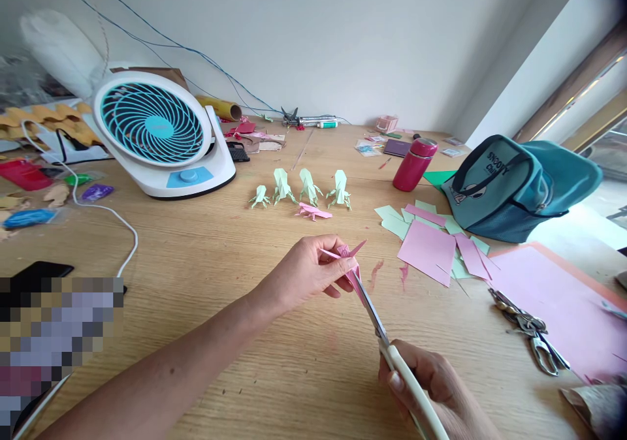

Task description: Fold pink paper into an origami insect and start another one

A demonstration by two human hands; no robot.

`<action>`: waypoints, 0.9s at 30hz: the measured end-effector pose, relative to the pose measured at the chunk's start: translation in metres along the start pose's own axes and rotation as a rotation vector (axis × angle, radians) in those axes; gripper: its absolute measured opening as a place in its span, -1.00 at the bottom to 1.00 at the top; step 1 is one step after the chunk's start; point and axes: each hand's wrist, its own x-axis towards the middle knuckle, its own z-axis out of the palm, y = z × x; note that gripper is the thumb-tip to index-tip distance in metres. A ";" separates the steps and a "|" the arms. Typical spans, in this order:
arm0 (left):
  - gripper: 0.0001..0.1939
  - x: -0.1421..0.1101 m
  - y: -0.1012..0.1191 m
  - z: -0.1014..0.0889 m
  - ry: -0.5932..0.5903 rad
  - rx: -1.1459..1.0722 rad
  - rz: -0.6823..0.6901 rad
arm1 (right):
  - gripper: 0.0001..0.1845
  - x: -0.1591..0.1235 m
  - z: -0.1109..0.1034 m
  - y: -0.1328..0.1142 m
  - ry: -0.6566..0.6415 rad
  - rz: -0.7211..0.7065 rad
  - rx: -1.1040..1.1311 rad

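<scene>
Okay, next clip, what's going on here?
A person's left hand pinches a pink folded-paper piece, while the right hand holds scissors with the blades at its near end. Beyond the hands, four pale green paper figures stand in a row on the table, with one pink figure in front of them.

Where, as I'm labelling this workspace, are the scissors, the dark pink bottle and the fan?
Scissors (398, 361): head view, on the white handle, just behind the blades.
Dark pink bottle (413, 167): head view, on the middle of its body.
Fan (159, 126): head view, on the blue hub of its grille.
</scene>
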 end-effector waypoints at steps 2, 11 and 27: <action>-0.76 0.001 -0.001 -0.001 0.000 0.009 -0.002 | -0.37 -0.001 0.000 0.000 0.001 0.004 0.001; -0.78 0.004 -0.002 -0.005 0.050 0.022 0.036 | -0.35 -0.001 -0.001 0.004 0.010 -0.013 -0.070; -0.76 0.009 -0.009 -0.012 0.060 0.049 0.003 | -0.48 -0.002 -0.023 0.021 0.130 -0.042 -0.133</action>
